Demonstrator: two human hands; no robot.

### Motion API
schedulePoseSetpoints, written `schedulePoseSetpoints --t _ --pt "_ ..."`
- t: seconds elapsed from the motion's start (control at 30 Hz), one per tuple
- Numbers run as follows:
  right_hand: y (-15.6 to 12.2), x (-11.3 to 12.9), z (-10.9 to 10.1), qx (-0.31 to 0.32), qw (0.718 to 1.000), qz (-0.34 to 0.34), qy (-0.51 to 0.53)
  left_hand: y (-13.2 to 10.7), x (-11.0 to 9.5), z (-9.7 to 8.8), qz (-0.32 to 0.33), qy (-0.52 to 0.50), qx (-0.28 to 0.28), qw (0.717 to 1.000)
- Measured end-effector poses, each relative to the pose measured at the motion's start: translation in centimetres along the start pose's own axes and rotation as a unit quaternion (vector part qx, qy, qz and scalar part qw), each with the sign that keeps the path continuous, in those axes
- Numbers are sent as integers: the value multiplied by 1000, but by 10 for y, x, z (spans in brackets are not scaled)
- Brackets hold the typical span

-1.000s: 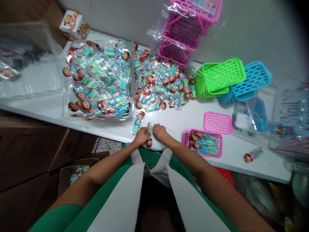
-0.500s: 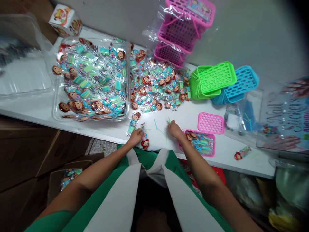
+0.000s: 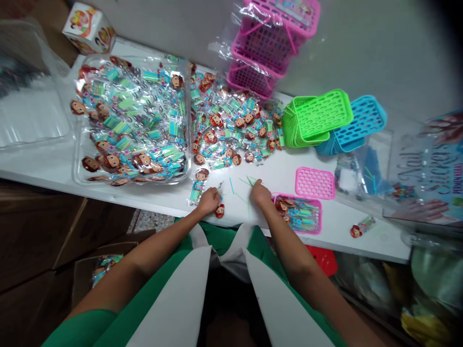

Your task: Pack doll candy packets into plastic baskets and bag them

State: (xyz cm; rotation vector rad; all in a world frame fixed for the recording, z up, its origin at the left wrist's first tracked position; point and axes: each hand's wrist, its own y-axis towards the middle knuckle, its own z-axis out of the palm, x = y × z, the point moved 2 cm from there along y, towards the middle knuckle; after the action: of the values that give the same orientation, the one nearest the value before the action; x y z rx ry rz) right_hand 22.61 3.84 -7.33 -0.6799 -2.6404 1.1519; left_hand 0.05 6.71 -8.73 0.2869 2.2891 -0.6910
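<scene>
My left hand (image 3: pixel 209 200) is closed near the table's front edge, with a small, partly shiny piece at its fingertips that is too small to name. Just under those fingers lies a small packet with a red-haired doll head (image 3: pixel 220 211), partly covered by the hand. My right hand (image 3: pixel 260 193) is closed, its fingertips at several thin green strips (image 3: pixel 250 180) that fan out on the white table. Between the hands lie a blue strip (image 3: pixel 231 185) and more thin green ones. A brown-haired doll packet (image 3: pixel 198 185) rests left of my left hand.
A clear tray (image 3: pixel 132 180) heaped with doll packets stands at left, beside a loose pile (image 3: pixel 231 130). At right are a pink basket (image 3: pixel 319 219) holding packets, its pink lid (image 3: pixel 314 183), and green baskets (image 3: pixel 307 120) and blue baskets (image 3: pixel 358 125). Wrapped pink baskets (image 3: pixel 267 48) stand behind.
My left hand has moved slightly right and now covers more of the red-haired packet. The green strips at my right fingertips, bunched before, are now spread apart. The view has shifted slightly.
</scene>
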Motion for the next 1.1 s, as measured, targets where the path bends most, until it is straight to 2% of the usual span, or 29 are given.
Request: schedulePoseSetpoints --t 0.13,0.27,0.5,0.63,0.77,0.9,1.0,1.1 --pt "4 2 -8 -23 1000 -8 -8 1 -2 3 -4 -27 9 1000" --pt "12 1 -18 -52 999 -1 -13 -3 2 -1 -8 -54 9 998" --pt "22 1 -26 -29 999 -9 -11 -12 11 -12 -22 -91 -6 996" --pt "24 6 -27 -53 998 -13 0 -13 13 -15 -26 -111 -14 993" --pt "33 15 -31 -68 997 -29 12 -15 14 -17 -31 -125 -18 991" --pt "41 34 -33 -70 996 -47 15 -16 12 -18 -33 -134 -19 990" --pt "45 49 -36 -57 996 -62 3 -17 11 -18 -31 -138 -16 990" --pt "44 49 -41 -37 996 -79 -18 -18 12 -20 -29 -144 -14 989"
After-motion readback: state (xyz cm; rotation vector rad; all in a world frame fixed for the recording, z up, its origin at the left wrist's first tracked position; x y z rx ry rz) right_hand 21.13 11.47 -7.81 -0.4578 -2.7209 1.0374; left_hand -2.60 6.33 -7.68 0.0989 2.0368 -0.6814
